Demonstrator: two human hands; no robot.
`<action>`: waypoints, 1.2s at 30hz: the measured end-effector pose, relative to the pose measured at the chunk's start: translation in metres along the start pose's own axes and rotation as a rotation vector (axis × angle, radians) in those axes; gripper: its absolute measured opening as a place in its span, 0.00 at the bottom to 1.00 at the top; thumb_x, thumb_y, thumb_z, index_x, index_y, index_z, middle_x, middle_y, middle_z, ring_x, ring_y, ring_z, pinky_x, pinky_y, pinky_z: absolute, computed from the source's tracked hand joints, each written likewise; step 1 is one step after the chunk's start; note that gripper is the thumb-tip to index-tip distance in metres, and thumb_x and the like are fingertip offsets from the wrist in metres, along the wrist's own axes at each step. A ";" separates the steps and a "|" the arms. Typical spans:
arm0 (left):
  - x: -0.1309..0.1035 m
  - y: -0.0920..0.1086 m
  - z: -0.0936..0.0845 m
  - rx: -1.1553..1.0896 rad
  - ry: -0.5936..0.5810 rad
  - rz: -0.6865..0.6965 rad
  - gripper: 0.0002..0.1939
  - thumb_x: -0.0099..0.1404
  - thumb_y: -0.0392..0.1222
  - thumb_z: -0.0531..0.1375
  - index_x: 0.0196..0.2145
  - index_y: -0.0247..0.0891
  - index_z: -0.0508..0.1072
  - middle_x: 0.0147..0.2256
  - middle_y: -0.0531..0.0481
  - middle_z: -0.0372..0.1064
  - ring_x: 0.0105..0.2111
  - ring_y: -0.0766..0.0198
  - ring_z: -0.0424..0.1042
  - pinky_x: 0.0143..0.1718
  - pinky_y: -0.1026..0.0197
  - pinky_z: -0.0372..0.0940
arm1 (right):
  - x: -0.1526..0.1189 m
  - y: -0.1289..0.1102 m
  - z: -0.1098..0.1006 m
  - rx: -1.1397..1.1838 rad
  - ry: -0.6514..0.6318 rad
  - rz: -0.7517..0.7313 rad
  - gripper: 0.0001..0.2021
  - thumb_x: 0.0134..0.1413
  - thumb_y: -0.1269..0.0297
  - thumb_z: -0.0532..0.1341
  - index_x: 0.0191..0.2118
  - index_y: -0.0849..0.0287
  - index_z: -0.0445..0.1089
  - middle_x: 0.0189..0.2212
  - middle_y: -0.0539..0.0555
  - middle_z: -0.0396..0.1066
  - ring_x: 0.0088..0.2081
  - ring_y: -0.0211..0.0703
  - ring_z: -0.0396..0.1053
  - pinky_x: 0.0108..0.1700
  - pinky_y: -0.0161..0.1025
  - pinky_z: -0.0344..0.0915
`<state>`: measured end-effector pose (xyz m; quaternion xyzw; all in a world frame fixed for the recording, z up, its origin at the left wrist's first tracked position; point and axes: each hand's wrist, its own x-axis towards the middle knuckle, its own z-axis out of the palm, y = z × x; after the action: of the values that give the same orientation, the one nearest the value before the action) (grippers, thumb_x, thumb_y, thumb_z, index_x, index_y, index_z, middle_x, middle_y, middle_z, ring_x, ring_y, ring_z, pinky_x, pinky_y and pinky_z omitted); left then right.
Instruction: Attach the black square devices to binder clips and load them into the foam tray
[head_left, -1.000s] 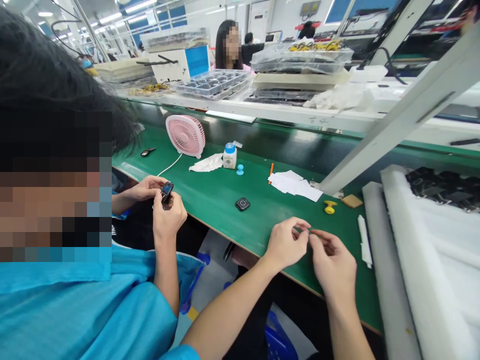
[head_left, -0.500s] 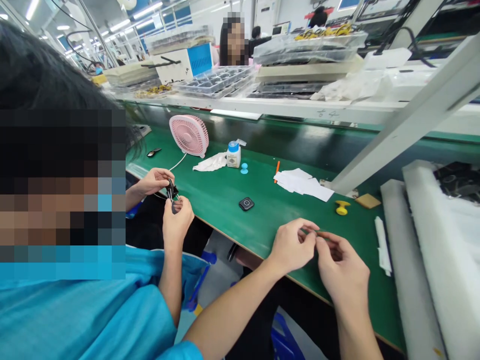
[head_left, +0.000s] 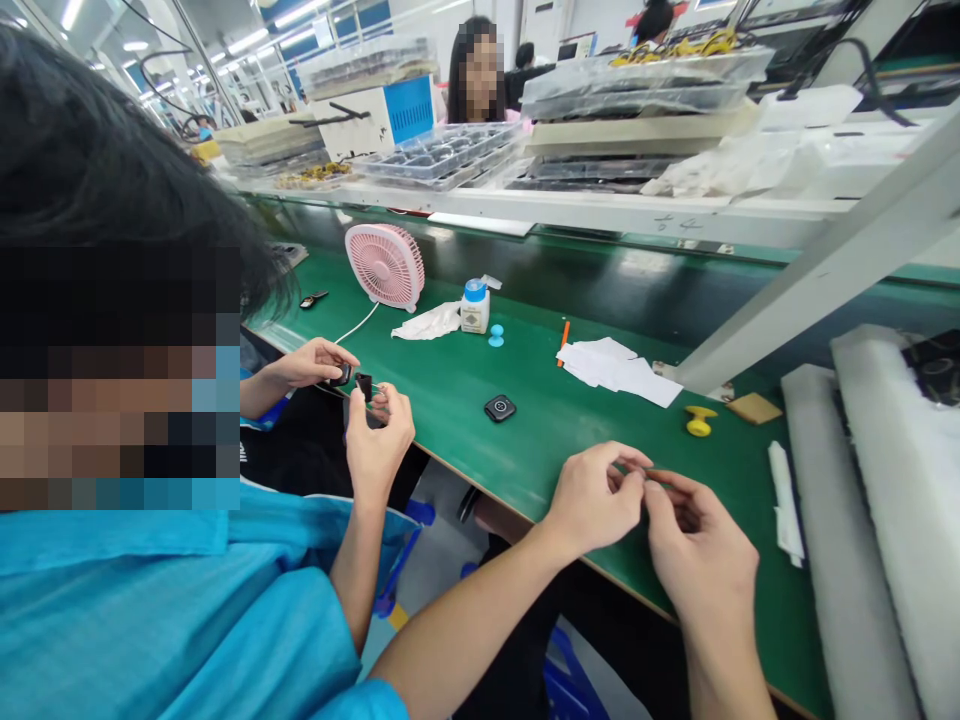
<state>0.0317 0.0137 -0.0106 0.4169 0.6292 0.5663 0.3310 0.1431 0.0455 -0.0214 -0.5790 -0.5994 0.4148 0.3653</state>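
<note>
Your left hand (head_left: 600, 500) and right hand (head_left: 701, 545) met near the fingertips, the fingers curled and narrow; I cannot tell whether they held something thin. To the left, apart from both hands, the watch (head_left: 500, 408) lay on the smooth green table (head_left: 450, 400), glossy black, square with rounded corners, with a round mark on top. Farther out were flat white papers (head_left: 619, 370), a yellow spool-shaped knob (head_left: 700, 421) and thick white foam (head_left: 892, 470).
</note>
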 end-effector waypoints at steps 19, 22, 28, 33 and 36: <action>-0.003 0.002 0.000 0.048 0.002 0.004 0.11 0.65 0.35 0.58 0.42 0.39 0.78 0.41 0.49 0.79 0.34 0.64 0.77 0.38 0.64 0.73 | 0.001 -0.004 0.000 -0.030 0.006 0.048 0.27 0.42 0.42 0.63 0.43 0.59 0.77 0.34 0.57 0.78 0.33 0.51 0.73 0.41 0.47 0.68; -0.003 0.002 0.000 0.042 0.009 0.010 0.11 0.64 0.35 0.58 0.42 0.39 0.78 0.41 0.49 0.79 0.33 0.65 0.77 0.38 0.64 0.73 | 0.001 -0.005 0.000 -0.033 0.004 0.048 0.28 0.42 0.42 0.62 0.43 0.59 0.77 0.35 0.57 0.78 0.33 0.51 0.73 0.42 0.48 0.68; -0.003 0.002 0.000 0.041 0.010 0.015 0.10 0.64 0.35 0.58 0.41 0.39 0.78 0.41 0.49 0.79 0.33 0.64 0.77 0.38 0.64 0.73 | 0.001 -0.002 -0.002 -0.030 -0.001 0.051 0.27 0.41 0.42 0.63 0.43 0.58 0.77 0.36 0.58 0.78 0.34 0.52 0.73 0.44 0.49 0.68; -0.003 0.004 0.000 0.032 0.009 0.008 0.10 0.64 0.35 0.58 0.41 0.38 0.78 0.41 0.48 0.80 0.33 0.64 0.77 0.39 0.63 0.74 | 0.002 -0.002 -0.001 -0.031 -0.001 0.053 0.27 0.41 0.42 0.63 0.43 0.58 0.77 0.36 0.58 0.78 0.35 0.52 0.73 0.44 0.49 0.68; -0.003 0.004 -0.001 0.033 0.008 0.004 0.10 0.64 0.35 0.58 0.41 0.38 0.78 0.41 0.48 0.80 0.33 0.64 0.77 0.38 0.63 0.74 | 0.002 -0.002 -0.001 -0.030 -0.003 0.052 0.27 0.41 0.42 0.63 0.43 0.58 0.77 0.36 0.58 0.78 0.35 0.52 0.73 0.44 0.49 0.68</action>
<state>0.0331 0.0107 -0.0064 0.4210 0.6389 0.5584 0.3205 0.1429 0.0473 -0.0191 -0.5992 -0.5907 0.4160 0.3449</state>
